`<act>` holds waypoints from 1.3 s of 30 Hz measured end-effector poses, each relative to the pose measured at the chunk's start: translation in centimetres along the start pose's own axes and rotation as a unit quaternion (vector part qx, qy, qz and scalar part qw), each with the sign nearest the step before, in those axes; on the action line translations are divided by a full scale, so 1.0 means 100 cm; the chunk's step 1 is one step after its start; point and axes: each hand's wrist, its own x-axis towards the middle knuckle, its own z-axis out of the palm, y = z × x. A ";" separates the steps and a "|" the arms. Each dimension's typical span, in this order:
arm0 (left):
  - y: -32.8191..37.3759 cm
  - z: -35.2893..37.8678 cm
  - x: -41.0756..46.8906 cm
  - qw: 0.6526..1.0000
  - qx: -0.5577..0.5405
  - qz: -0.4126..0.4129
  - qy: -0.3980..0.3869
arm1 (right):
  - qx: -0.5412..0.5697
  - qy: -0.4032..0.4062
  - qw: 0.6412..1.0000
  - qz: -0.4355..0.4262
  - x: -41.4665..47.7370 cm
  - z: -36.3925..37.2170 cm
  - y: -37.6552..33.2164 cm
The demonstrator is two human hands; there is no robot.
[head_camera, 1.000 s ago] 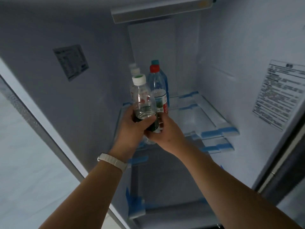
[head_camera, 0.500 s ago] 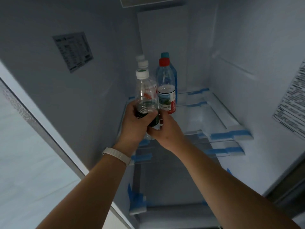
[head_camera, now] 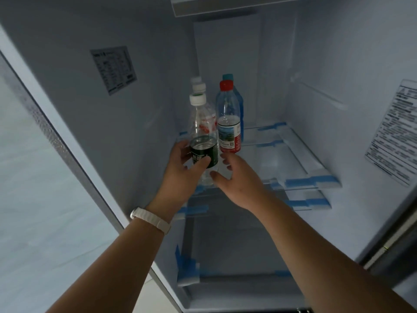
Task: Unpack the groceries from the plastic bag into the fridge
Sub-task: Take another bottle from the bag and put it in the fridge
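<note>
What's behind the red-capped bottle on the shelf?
A blue bottle stands behind the red-capped bottle; only its teal cap and right edge show. The rest is covered.

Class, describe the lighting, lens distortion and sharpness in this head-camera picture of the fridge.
Head view: dim, bluish light in the fridge; wide-angle stretch splays its walls outward; pale sheen on the glass shelf; right-wall sticker print too soft to read; bottle in the left hand reasonably sharp.
</note>
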 end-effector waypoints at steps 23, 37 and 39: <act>-0.028 -0.204 -0.214 0.862 0.489 0.123 -0.044 | -0.223 -0.192 0.935 -0.198 -0.152 0.068 -0.128; -0.057 -0.426 -0.465 0.825 0.538 -0.124 0.126 | -0.177 -0.338 0.846 -0.372 -0.273 0.271 -0.315; -0.056 -0.451 -0.502 0.810 0.539 -0.158 0.166 | -0.166 -0.365 0.822 -0.404 -0.292 0.299 -0.343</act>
